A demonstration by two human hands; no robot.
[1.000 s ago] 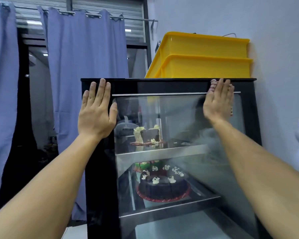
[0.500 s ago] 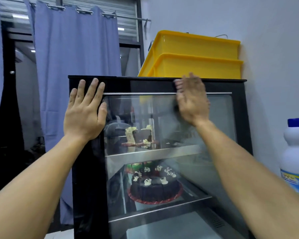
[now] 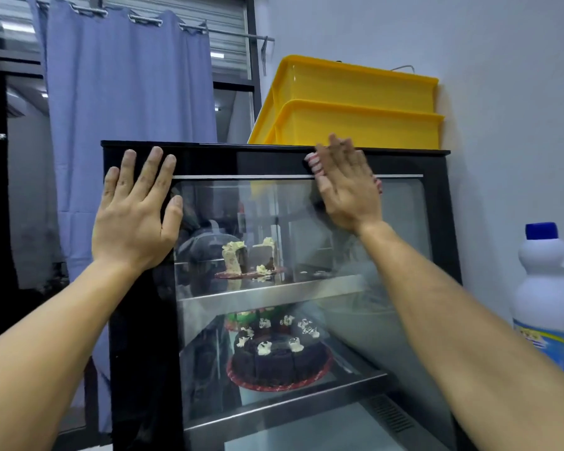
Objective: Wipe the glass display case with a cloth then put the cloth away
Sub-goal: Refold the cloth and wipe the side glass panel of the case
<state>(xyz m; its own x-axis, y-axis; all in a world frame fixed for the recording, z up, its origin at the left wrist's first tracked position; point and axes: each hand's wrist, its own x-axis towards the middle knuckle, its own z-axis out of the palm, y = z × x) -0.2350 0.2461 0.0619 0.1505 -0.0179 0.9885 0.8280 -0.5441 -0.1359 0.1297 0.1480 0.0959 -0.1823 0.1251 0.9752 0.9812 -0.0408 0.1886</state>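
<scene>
A black-framed glass display case (image 3: 437,222) fills the middle of the view, with cakes on its steel shelves. My left hand (image 3: 134,216) lies flat, fingers spread, on the case's upper left frame. Near the top middle of the glass, my right hand (image 3: 349,187) presses a pink-and-white cloth (image 3: 313,164) against the pane and the top frame. Only the cloth's edges show beside my fingers and palm; the rest is hidden under the hand.
Two stacked yellow plastic bins (image 3: 355,125) sit on top of the case against the white wall. A white bottle with a blue cap (image 3: 541,288) stands at the right. A blue curtain (image 3: 127,109) hangs to the left behind the case.
My right hand slid the cloth left from the top right of the glass to the middle, then slightly back right and up onto the frame. The left hand stayed on the frame.
</scene>
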